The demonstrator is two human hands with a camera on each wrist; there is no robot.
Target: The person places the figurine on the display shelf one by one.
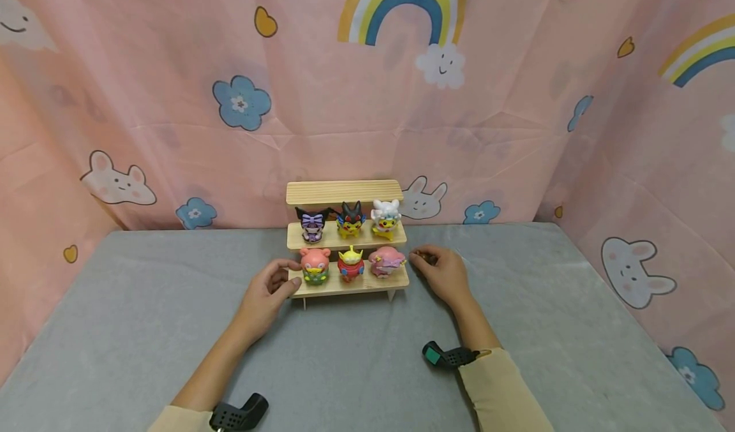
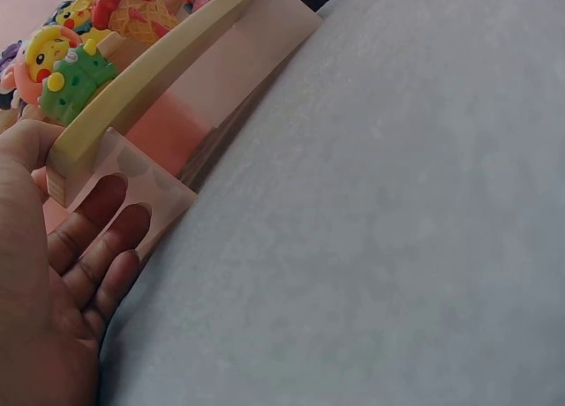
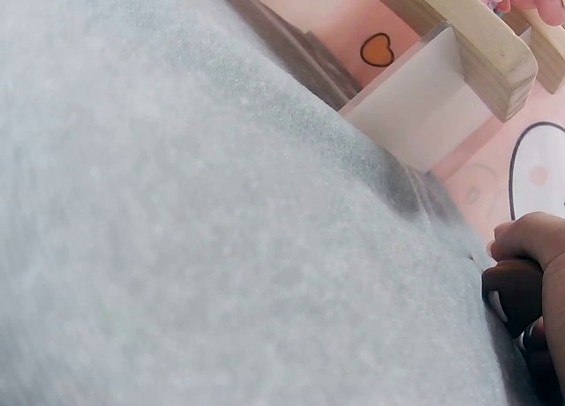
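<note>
A wooden three-tier display stand [image 1: 344,238] is at the middle of the table. My left hand [image 1: 270,295] grips the left end of its lowest board [image 2: 132,93], other fingers below it beside the clear leg. Along that board stand a pink-hooded figurine [image 1: 315,267], a red one with a yellow top [image 1: 351,265] and a pink one [image 1: 386,261]. Above are a purple-black figurine [image 1: 312,224], a black-eared yellow one [image 1: 350,220] and a white-hooded one [image 1: 385,219]. My right hand [image 1: 445,272] rests right of the stand, apart from it; a dark patch shows between its fingers, object or shadow unclear.
Grey cloth [image 1: 189,317] covers the table. A pink patterned curtain [image 1: 321,100] hangs behind and along both sides. The stand's top board [image 1: 344,192] rises near the back curtain. Black wrist devices [image 1: 238,413] sit on both forearms.
</note>
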